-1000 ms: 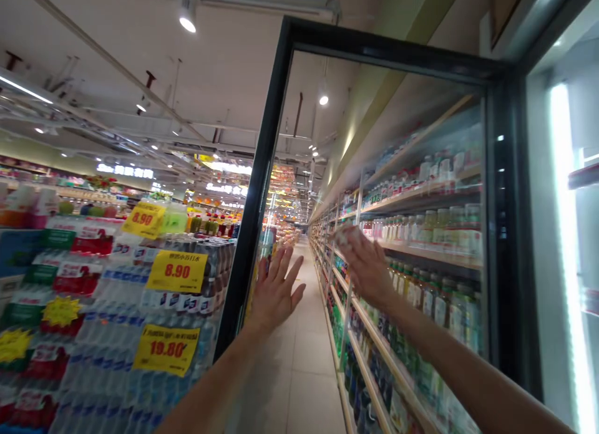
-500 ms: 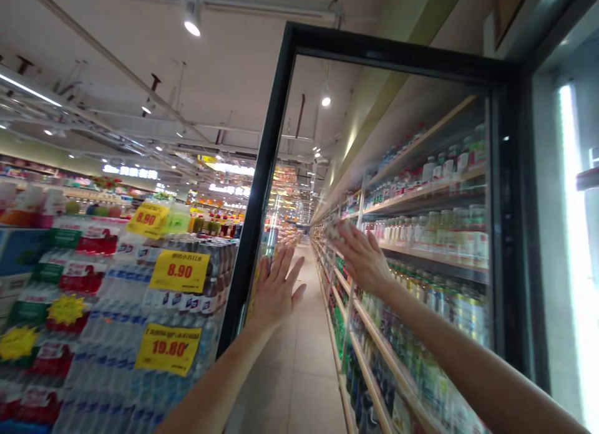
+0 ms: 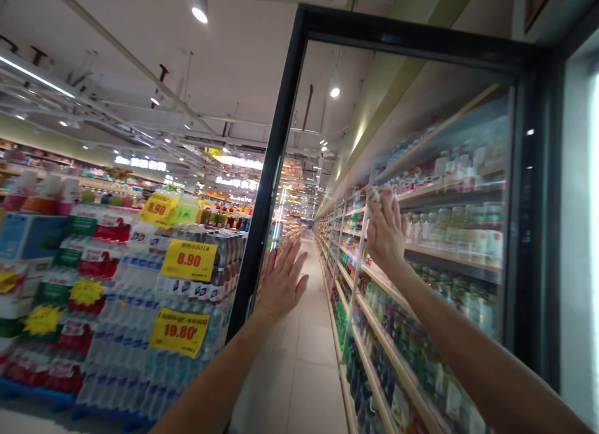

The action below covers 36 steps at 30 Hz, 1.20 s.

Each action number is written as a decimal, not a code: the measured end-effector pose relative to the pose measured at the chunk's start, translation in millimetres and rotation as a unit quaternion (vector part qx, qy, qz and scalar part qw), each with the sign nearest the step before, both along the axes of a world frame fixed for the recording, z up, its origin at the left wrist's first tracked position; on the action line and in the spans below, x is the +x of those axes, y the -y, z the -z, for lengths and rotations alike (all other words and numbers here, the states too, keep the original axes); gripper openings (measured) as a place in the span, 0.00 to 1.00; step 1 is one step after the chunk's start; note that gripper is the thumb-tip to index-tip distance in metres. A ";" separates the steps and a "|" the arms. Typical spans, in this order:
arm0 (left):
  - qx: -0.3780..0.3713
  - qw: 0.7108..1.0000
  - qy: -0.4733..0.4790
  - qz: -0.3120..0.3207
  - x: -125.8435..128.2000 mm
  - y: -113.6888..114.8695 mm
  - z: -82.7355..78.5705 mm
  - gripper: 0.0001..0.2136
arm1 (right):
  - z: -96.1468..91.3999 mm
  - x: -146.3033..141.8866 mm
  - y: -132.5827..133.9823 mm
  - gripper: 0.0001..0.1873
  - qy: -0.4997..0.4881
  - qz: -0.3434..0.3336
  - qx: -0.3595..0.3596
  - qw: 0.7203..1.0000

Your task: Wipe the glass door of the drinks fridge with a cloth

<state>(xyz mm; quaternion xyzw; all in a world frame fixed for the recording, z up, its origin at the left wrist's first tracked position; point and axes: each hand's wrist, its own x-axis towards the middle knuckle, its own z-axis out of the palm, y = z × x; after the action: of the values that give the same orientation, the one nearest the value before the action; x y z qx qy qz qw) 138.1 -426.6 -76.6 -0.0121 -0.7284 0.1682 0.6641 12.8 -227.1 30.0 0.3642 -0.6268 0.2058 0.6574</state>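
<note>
A tall glass door with a black frame (image 3: 279, 147) stands swung open in front of me. My left hand (image 3: 281, 282) lies flat on the glass near the frame's left edge, fingers spread and empty. Higher and to the right, my right hand (image 3: 386, 233) presses a small white cloth (image 3: 373, 194) against the glass. Only a corner of the cloth shows above the fingertips.
Stacked packs of bottled water with yellow price tags (image 3: 188, 260) fill the left. Through the glass I see long shelves of drinks (image 3: 444, 234) and a tiled aisle floor (image 3: 299, 371). The lit cooler interior (image 3: 580, 234) is at the far right.
My right hand has slid up and to the right across the glass with the cloth. The left hand has stayed flat in about the same place.
</note>
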 end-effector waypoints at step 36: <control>0.084 0.995 -0.016 -0.058 16.2 -6.0 55.7 0.29 | 34.1 -10.8 -3.1 0.27 -0.076 -0.002 0.033 0.997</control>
<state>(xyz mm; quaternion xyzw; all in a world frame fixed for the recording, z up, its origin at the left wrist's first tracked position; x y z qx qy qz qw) 154.3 -420.6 -132.3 0.0884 -0.7285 0.1451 0.6637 2.0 -224.0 -4.0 0.4017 -0.5809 0.1586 0.6900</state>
